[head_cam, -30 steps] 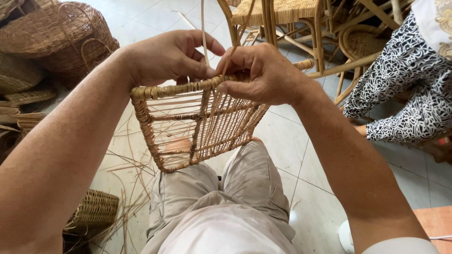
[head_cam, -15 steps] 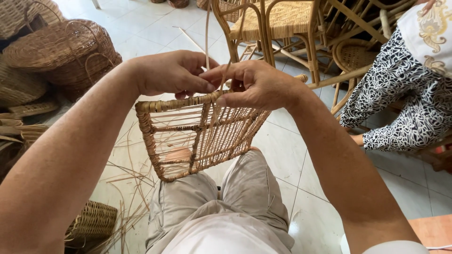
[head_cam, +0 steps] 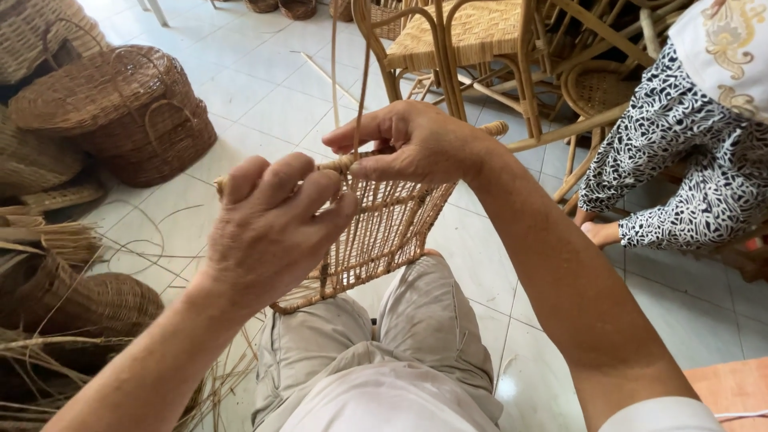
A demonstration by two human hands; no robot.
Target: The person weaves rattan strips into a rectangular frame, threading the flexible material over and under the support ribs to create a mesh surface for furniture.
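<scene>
We hold a half-woven rattan basket frame (head_cam: pixel 384 228) over our lap, its open weave empty. Our right hand (head_cam: pixel 412 144) pinches a thin cane strand (head_cam: pixel 360 88) at the frame's top rim, thumb and forefinger closed on it, the strand rising straight up. Our left hand (head_cam: pixel 272 228) curls around the near rim, fingers bent, knuckles toward us. On the tiled floor (head_cam: pixel 256 96) to the left sit lidded wicker baskets (head_cam: pixel 120 108); loose cane strips (head_cam: pixel 152 248) lie near. Rattan chairs (head_cam: pixel 472 40) stand beyond, beside a seated person in patterned trousers (head_cam: pixel 688 168).
</scene>
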